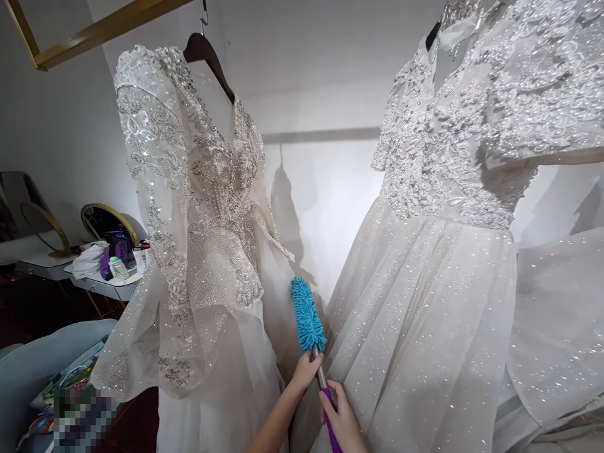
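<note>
Both hands are closed on a duster with a fluffy blue head [307, 314], a metal shaft and a purple handle [331, 423]. My left hand [306, 370] grips the shaft just below the fluffy head. Lower down, my right hand [340, 409] wraps round the purple handle. The duster points up and away, between two white gowns. To the left hangs a beaded long-sleeved gown [221, 176] on a dark hanger [207, 56]. On the right is a gown with a beaded bodice [434, 145] and a glittery skirt [425, 302]. Whether the duster touches either skirt I cannot tell.
A gold-coloured rail [113, 28] runs overhead at the upper left. Further back stands a dressing table [125, 290] with a round mirror [107, 221], a bottle [117, 268] and bags. A pale blue chair [56, 343] holding several items is at the lower left. Behind the gowns is a white wall [325, 189].
</note>
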`<state>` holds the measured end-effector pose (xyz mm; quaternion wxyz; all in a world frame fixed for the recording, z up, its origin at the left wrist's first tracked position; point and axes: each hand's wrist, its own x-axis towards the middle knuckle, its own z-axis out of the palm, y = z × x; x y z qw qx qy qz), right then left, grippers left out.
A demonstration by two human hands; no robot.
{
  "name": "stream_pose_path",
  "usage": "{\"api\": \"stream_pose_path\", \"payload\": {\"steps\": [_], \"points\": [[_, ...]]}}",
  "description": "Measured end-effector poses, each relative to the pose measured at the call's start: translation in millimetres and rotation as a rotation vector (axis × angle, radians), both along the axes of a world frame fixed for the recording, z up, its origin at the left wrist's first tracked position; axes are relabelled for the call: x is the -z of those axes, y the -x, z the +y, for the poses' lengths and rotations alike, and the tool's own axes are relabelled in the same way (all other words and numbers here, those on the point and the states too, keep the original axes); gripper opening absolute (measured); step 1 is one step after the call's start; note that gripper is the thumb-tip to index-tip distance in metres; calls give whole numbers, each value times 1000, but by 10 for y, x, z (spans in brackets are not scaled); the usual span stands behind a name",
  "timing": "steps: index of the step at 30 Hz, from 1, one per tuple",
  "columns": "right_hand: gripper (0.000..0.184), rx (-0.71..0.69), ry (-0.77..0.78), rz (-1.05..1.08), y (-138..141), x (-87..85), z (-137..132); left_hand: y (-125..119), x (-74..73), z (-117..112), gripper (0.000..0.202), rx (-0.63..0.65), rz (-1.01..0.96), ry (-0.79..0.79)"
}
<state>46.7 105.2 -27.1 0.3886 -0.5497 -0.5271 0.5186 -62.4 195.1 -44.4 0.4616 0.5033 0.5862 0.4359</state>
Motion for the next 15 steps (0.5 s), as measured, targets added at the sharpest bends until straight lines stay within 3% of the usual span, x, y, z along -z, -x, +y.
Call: {"api": "stream_pose_path", "payload": {"steps": [5, 8, 11, 15], "points": [[47, 45, 26, 14, -31, 225, 63, -75, 194, 68, 50, 24, 9, 44], [59, 88, 62, 42, -57, 319, 0, -121, 234, 19, 51, 38, 14, 53], [70, 130, 55, 69, -72, 279, -109, -148, 152, -60, 52, 63, 8, 28], [79, 172, 48, 165, -46, 97, -308, -144, -86, -244, 50, 91, -13, -19]]}}
